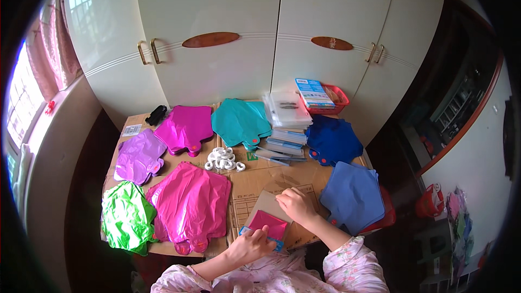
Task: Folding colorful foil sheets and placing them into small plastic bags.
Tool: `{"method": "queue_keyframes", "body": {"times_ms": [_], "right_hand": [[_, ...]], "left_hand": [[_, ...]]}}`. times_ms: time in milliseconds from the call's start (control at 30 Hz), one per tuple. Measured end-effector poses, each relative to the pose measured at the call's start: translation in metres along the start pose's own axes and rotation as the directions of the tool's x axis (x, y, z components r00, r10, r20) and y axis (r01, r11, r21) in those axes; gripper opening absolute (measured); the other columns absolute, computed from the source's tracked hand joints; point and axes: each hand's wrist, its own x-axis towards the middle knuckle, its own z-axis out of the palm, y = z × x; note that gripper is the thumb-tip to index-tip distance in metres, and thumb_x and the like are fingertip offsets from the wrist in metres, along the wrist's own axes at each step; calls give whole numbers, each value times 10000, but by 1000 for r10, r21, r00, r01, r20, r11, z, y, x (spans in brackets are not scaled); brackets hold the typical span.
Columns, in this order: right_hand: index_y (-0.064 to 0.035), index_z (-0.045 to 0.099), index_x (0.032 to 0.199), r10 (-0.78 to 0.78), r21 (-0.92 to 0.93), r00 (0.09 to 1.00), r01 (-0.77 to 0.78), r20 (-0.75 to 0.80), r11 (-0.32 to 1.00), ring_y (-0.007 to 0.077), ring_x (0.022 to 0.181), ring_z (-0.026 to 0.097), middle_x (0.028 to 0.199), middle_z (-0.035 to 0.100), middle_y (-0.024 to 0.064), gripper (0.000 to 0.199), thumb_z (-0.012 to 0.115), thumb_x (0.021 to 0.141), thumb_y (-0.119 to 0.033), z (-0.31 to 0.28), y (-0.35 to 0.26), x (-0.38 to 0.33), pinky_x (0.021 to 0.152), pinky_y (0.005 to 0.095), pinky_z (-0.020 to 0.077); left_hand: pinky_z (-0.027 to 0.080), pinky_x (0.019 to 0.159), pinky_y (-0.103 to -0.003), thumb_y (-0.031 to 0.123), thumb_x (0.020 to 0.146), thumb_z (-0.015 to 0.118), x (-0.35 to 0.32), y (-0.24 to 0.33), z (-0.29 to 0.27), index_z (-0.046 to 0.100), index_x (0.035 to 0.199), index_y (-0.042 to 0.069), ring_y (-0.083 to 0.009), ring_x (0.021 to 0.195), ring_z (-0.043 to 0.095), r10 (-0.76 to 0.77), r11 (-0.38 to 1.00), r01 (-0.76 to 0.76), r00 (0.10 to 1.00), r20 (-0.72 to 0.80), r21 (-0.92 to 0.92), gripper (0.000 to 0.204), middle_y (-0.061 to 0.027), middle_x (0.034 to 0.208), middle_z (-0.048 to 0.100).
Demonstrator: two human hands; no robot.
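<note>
A small packet (269, 224) with folded pink foil and a blue lower edge lies in front of me on a grey-brown card (266, 202). My left hand (252, 244) is closed at the packet's lower left, with its fingertips over the foil and blue edge. Above and to the right, my right hand (296, 206) has its fingers pinched together at the card's upper right. Whatever sits between those fingertips is too small to make out. Left of the packet lies a stack of hot-pink foil balloons (192, 201), flat.
More flat foil balloons ring the cardboard-covered table: green (127, 211), lilac (140, 154), magenta (184, 127), teal (240, 122), dark blue (334, 138), light blue (353, 192). White ribbon rolls (221, 159) are heaped mid-table. Stacked packets (285, 135) and a red basket (340, 97) stand behind.
</note>
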Motion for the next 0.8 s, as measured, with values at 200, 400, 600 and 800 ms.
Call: {"method": "queue_keyframes", "body": {"times_ms": [200, 400, 600, 800], "right_hand": [[-98, 657, 813, -56, -6, 998, 56, -9, 998, 201, 753, 593, 755, 575, 16, 74, 659, 740, -87, 2, -7, -2, 649, 335, 507], [-104, 653, 798, -143, -11, 989, 143, -42, 990, 193, 733, 585, 732, 557, 11, 68, 647, 732, -92, 3, -12, -2, 635, 329, 498], [-108, 649, 790, -162, -42, 983, 159, -81, 986, 180, 728, 567, 726, 546, 2, 79, 649, 712, -97, -1, -14, 4, 655, 309, 489], [-87, 683, 865, -103, -134, 995, 102, 4, 986, 209, 826, 584, 841, 605, 22, 167, 704, 700, -98, -8, -5, 8, 713, 334, 499]], "left_hand": [[515, 566, -266, 212, 729, 578, 4, -6, 1, 519, 811, 147, -158, 757, 576, -2, 1000, 0, 998, -61, -20, 120, -246, 1097, 614], [520, 569, -277, 209, 734, 575, 11, -14, 11, 526, 831, 147, -173, 795, 584, 7, 1000, -7, 996, -88, -7, 125, -237, 1098, 608], [488, 634, -275, 229, 729, 581, 19, -18, 12, 538, 845, 173, -149, 795, 558, -15, 1000, 16, 997, -71, 19, 136, -165, 1128, 604], [497, 634, -279, 202, 727, 589, 27, -17, 14, 547, 847, 167, -161, 816, 563, -62, 998, 63, 997, -50, 16, 131, -168, 1120, 600]]}}
